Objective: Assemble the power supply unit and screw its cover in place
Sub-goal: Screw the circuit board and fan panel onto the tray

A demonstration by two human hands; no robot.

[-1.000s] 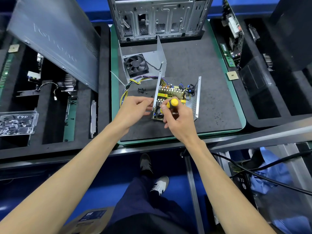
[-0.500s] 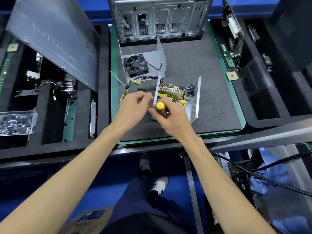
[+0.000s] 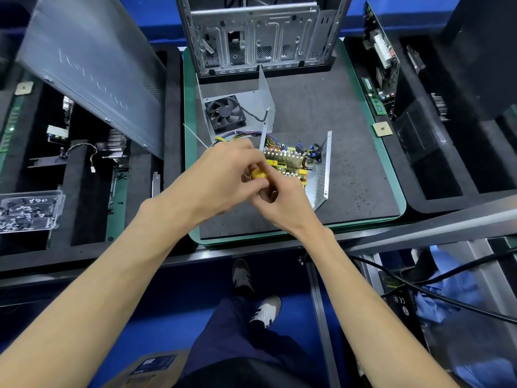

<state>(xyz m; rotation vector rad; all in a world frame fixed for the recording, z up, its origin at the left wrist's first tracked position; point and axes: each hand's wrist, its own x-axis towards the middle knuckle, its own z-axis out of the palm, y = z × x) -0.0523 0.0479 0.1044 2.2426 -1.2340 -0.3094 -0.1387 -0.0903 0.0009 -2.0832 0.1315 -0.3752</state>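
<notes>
— Two hands meet over the open power supply unit (image 3: 300,163), which sits on the dark mat (image 3: 321,113) of the green-edged surface (image 3: 188,141), its circuit board and side walls exposed
— What are the fingers doing?
— The right hand (image 3: 282,204) has its fingers curled around a screwdriver (image 3: 258,175); only the yellow cap of the handle shows between the hands. The left hand (image 3: 226,175) lies just over it, fingers bent toward that cap, touching or nearly so. Whether they grip anything I cannot tell
— And the cover?
— The cover (image 3: 237,107), a bent grey sheet with a black fan (image 3: 225,110) mounted in it, stands just behind the unit, apart from it; a bundle of coloured wires (image 3: 240,134) runs between them
— Further out?
— Behind that, a bare metal computer case (image 3: 260,35) stands upright. To the left a grey side panel (image 3: 89,65) leans over black foam trays; faint raised lettering runs across it, not readable. A clear plastic box (image 3: 28,210) of small screws sits at far left. At right, a square processor chip (image 3: 382,128) lies on the foam edge, near a green memory stick (image 3: 373,95). Below the surface, a black block (image 3: 398,298) carries a CE mark
</notes>
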